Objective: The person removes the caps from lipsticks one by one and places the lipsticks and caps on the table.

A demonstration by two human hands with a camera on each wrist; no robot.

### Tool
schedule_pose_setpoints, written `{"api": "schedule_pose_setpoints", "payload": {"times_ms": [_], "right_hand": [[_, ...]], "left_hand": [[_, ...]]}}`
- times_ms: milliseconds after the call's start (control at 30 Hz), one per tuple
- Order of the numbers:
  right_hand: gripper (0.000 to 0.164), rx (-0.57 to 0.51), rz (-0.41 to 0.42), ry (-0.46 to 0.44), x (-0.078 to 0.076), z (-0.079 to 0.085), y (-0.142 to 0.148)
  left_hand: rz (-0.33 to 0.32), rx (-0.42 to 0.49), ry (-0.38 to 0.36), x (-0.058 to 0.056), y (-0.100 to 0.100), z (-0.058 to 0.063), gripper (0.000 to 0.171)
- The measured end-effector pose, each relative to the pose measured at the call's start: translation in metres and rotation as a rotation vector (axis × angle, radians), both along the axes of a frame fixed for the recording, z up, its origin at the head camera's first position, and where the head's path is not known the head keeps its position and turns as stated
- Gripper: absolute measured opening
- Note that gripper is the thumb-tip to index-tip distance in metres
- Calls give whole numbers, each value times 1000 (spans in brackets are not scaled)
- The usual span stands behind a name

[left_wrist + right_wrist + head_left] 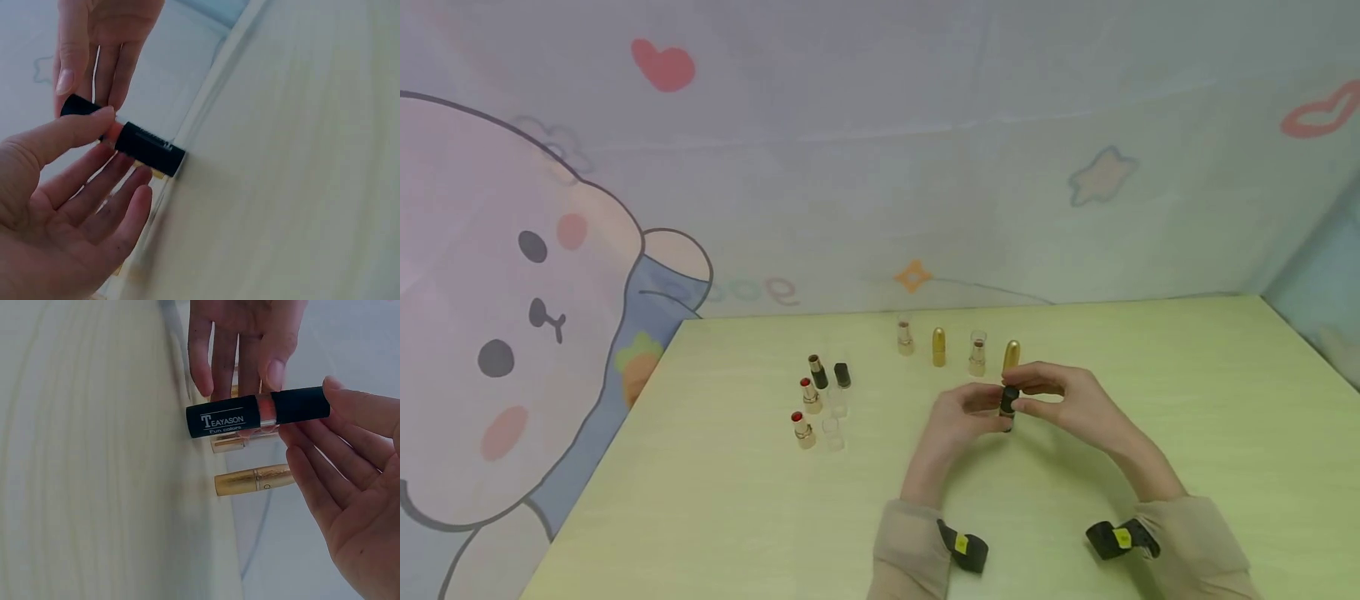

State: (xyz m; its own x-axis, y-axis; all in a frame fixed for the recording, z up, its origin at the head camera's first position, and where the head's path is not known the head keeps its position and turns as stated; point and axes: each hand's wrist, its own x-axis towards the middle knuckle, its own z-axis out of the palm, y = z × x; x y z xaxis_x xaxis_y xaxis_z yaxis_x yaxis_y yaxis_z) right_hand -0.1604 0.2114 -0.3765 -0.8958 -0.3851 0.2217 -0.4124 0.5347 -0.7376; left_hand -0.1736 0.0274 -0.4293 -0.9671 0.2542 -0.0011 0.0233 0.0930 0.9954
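A black lipstick tube [222, 417] with a narrow reddish band [267, 410] stands upright between both hands, its lower end at or just above the table. My left hand [953, 421] pinches the tube around the band, thumb on the near side. At the top, my right hand [1075, 408] pinches the black cap [302, 404] between thumb and fingers. White lettering shows on the tube's lower part. Just behind the hands stands a gold bullet-shaped lipstick [1012, 355], partly covered by the right fingers in the head view.
At the table's back stand a gold lipstick [938, 347] and two clear-capped ones [905, 338], [977, 354]. Further left are three uncapped lipsticks [817, 372], [810, 397], [803, 430], beside a black-topped cap [842, 375] and clear caps [832, 435]. A printed cloth [850, 167] hangs behind the table.
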Motion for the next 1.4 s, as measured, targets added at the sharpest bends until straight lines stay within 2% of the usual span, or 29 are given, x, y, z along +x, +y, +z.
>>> {"api": "schedule_pose_setpoints", "payload": {"times_ms": [200,367,867,1400], "right_hand": [[34,-1,1,-9,-3,-3,-4],[32,2,2,1,-2,-2,-6],[29,37,-15,-1,-1,-5,-6],[28,15,3,-18,1,-2,-4]], "left_hand": [[45,-35,-1,2,6,1,36],[59,-85,36,2,7,-1,30],[66,-130,69,0,9,-8,22],[50,-133,85,1,10,-7,21]]}}
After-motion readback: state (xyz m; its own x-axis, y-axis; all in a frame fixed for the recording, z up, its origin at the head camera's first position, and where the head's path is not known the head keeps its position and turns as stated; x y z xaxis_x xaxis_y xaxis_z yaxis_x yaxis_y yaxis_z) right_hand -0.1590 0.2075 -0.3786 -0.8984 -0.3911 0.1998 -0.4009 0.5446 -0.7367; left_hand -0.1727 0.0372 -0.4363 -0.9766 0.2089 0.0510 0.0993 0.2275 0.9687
